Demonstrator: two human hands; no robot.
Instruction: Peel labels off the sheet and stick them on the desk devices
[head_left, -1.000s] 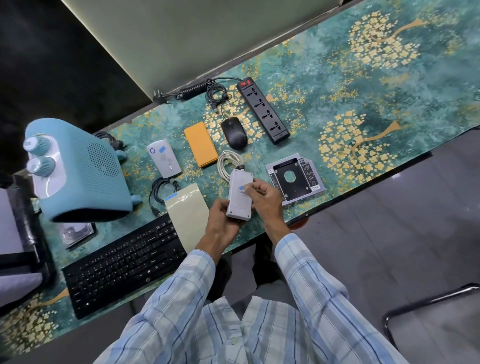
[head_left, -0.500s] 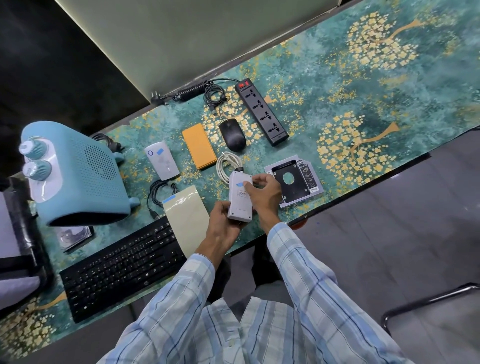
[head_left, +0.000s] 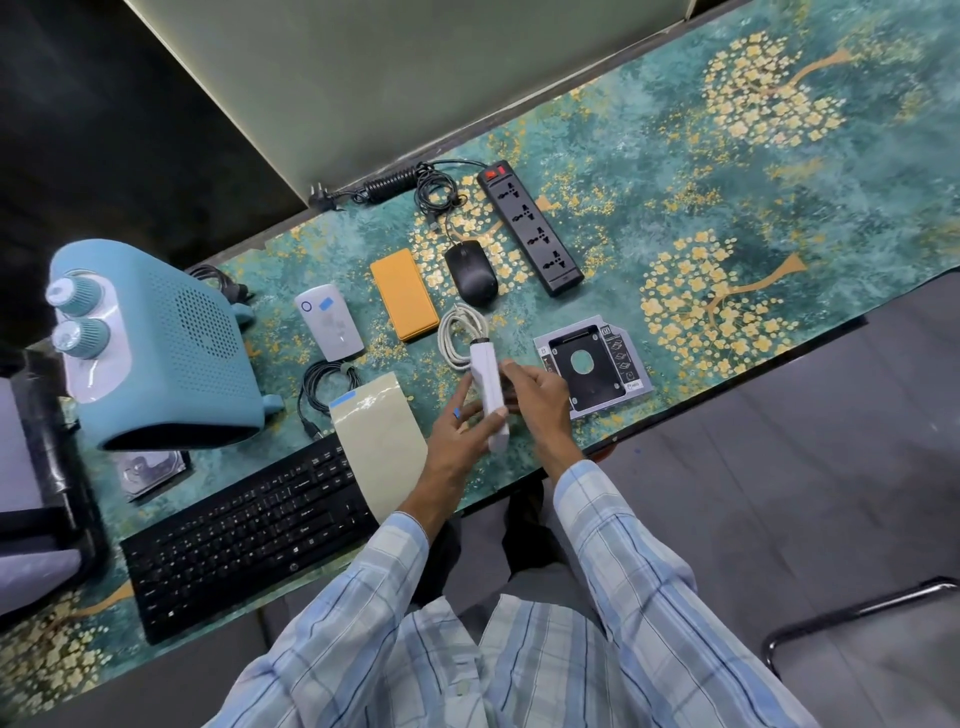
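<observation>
edgewise, white device (head_left: 487, 384) sits between left grip (head_left: 457, 434) and right grip (head_left: 540, 397).

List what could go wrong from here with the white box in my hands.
The small blue rectangular label on a left hand finger could crease or stick to skin. The white rectangular plastic box, tilted on edge between it and the right hand, might slip; its white coiled cable could snag.

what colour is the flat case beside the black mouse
Orange flat rectangular case, seen in head view.

Left hand (head_left: 457, 434) grips white device (head_left: 485, 379), tilted on edge; right hand (head_left: 540, 400) just beside.
</observation>
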